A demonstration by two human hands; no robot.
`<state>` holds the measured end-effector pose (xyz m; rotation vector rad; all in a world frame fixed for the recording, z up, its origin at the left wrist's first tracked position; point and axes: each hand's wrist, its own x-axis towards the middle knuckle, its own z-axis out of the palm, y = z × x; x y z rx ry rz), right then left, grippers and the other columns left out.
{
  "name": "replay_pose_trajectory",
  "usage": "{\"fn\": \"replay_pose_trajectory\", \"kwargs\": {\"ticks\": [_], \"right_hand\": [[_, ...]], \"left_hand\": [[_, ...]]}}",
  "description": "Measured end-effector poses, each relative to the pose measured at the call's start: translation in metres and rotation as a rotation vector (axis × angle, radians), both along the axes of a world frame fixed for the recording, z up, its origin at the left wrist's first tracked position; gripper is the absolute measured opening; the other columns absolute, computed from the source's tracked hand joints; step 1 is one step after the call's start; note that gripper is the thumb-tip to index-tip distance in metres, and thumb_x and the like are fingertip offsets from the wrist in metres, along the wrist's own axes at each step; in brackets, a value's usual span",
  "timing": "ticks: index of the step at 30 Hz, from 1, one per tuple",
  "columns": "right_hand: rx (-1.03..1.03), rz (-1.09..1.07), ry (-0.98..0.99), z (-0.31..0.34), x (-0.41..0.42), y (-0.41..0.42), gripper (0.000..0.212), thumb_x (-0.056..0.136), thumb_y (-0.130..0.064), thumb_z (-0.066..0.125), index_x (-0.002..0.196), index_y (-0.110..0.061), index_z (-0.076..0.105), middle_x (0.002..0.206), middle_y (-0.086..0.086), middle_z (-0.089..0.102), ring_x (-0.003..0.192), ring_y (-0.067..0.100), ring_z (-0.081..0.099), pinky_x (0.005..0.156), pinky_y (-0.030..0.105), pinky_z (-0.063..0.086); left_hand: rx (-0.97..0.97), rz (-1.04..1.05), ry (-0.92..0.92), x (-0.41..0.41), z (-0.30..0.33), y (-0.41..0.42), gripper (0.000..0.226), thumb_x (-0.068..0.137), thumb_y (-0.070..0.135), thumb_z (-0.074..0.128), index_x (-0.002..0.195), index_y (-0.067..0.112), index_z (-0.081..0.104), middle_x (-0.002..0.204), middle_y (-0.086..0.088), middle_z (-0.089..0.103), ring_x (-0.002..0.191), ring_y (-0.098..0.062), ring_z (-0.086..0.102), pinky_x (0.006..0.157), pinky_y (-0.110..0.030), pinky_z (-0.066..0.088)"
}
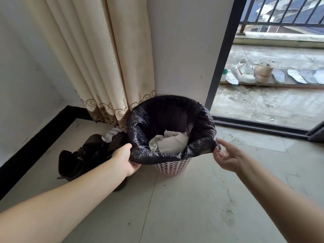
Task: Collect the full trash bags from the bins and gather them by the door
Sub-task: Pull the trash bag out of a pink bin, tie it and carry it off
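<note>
Black trash bag (168,116) gapes upward in upright bin (171,168); both hands (126,160) pinch its rim.

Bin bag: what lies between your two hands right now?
In the head view, the open mouth of the black bin bag spans from the left hand to the right hand, with crumpled paper inside and the pink bin below.

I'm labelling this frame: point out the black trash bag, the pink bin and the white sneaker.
black trash bag (201,120): head view, right side of its rolled rim.
pink bin (171,167): head view, perforated wall below the bag.
white sneaker (245,72): head view, its side.
</note>
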<state>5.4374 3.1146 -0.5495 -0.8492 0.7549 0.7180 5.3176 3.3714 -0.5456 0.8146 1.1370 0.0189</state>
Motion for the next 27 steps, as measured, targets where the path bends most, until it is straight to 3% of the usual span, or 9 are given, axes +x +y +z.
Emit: {"fn": "replay_pose_trajectory", "kwargs": {"ticks": [5, 9, 12, 14, 17, 19, 21, 24, 27], "right_hand": [[-0.1, 0.007, -0.235, 0.035, 0.008, 0.007, 0.019, 0.094, -0.02, 0.054, 0.075, -0.014, 0.052, 0.038, -0.005, 0.057, 0.028, 0.004, 0.051, 0.029, 0.011, 0.035], [-0.112, 0.074, -0.509, 0.056, 0.003, 0.02, 0.01, 0.097, -0.017, 0.048, 0.096, -0.019, 0.057, 0.063, -0.003, 0.065, 0.039, 0.004, 0.057, 0.034, 0.013, 0.037], [-0.269, 0.482, -0.819, 0.06, -0.007, 0.026, 0.022, 0.096, -0.024, 0.048, 0.115, -0.028, 0.059, 0.1, -0.002, 0.066, 0.077, 0.011, 0.065, 0.063, 0.02, 0.047], [-0.328, 0.673, -0.955, 0.063, -0.012, 0.027, 0.047, 0.091, -0.035, 0.057, 0.137, -0.035, 0.044, 0.138, -0.006, 0.049, 0.12, 0.016, 0.052, 0.093, 0.035, 0.042], [-0.353, 0.898, -1.046, 0.072, -0.029, 0.035, 0.076, 0.079, -0.04, 0.071, 0.143, -0.044, 0.029, 0.141, -0.014, 0.03, 0.134, 0.009, 0.035, 0.114, 0.037, 0.03], [-0.507, 1.08, -1.123, 0.073, -0.041, 0.047, 0.083, 0.075, -0.036, 0.076, 0.144, -0.042, 0.029, 0.132, -0.011, 0.044, 0.126, 0.009, 0.045, 0.111, 0.031, 0.036], [-0.744, 1.075, -1.228, 0.069, -0.044, 0.056, 0.069, 0.082, -0.025, 0.07, 0.142, -0.031, 0.036, 0.12, -0.01, 0.054, 0.117, 0.008, 0.051, 0.106, 0.028, 0.039], [-0.938, 0.914, -1.345, 0.071, -0.037, 0.055, 0.032, 0.09, -0.006, 0.051, 0.118, -0.018, 0.061, 0.095, -0.014, 0.057, 0.099, 0.017, 0.057, 0.093, 0.032, 0.049], [-0.979, 0.995, -1.343, 0.075, -0.031, 0.044, 0.031, 0.088, 0.0, 0.044, 0.093, -0.022, 0.065, 0.083, -0.01, 0.056, 0.083, 0.016, 0.055, 0.066, 0.018, 0.044]], "left_hand": [[0.015, 0.131, -0.199, 0.012, 0.036, -0.006, 0.018, 0.094, 0.017, 0.051, 0.111, 0.011, 0.053, 0.085, -0.006, 0.06, 0.072, -0.02, 0.06, 0.05, -0.031, 0.053], [-0.098, 0.064, -0.275, 0.014, 0.057, -0.037, 0.03, 0.094, 0.015, 0.053, 0.123, 0.009, 0.05, 0.096, -0.012, 0.059, 0.081, -0.025, 0.06, 0.059, -0.04, 0.049], [-0.212, -0.022, -0.323, 0.012, 0.065, -0.056, 0.014, 0.097, 0.011, 0.048, 0.104, 0.0, 0.052, 0.098, -0.018, 0.057, 0.082, -0.028, 0.059, 0.07, -0.04, 0.048], [-0.251, -0.094, -0.382, 0.014, 0.071, -0.059, 0.014, 0.098, 0.007, 0.043, 0.094, -0.001, 0.054, 0.094, -0.018, 0.059, 0.082, -0.028, 0.06, 0.07, -0.042, 0.048], [-0.287, -0.257, -0.493, 0.011, 0.079, -0.061, 0.023, 0.097, 0.004, 0.037, 0.101, 0.0, 0.06, 0.095, -0.017, 0.066, 0.087, -0.026, 0.063, 0.076, -0.039, 0.052], [-0.291, -0.394, -0.501, 0.008, 0.079, -0.066, 0.026, 0.096, 0.006, 0.037, 0.101, 0.003, 0.062, 0.09, -0.013, 0.067, 0.081, -0.022, 0.063, 0.072, -0.029, 0.05], [-0.244, -0.407, -0.478, 0.009, 0.077, -0.068, 0.023, 0.097, 0.013, 0.04, 0.097, 0.005, 0.062, 0.087, -0.011, 0.065, 0.078, -0.019, 0.06, 0.073, -0.029, 0.048], [-0.17, -0.14, -0.428, 0.022, 0.067, -0.048, 0.015, 0.095, 0.024, 0.051, 0.099, 0.012, 0.059, 0.098, -0.011, 0.062, 0.091, -0.022, 0.061, 0.086, -0.038, 0.049], [-0.161, 0.126, -0.411, 0.029, 0.055, -0.013, 0.012, 0.095, 0.02, 0.051, 0.096, 0.009, 0.057, 0.095, -0.011, 0.061, 0.083, -0.023, 0.061, 0.072, -0.034, 0.053]]}}
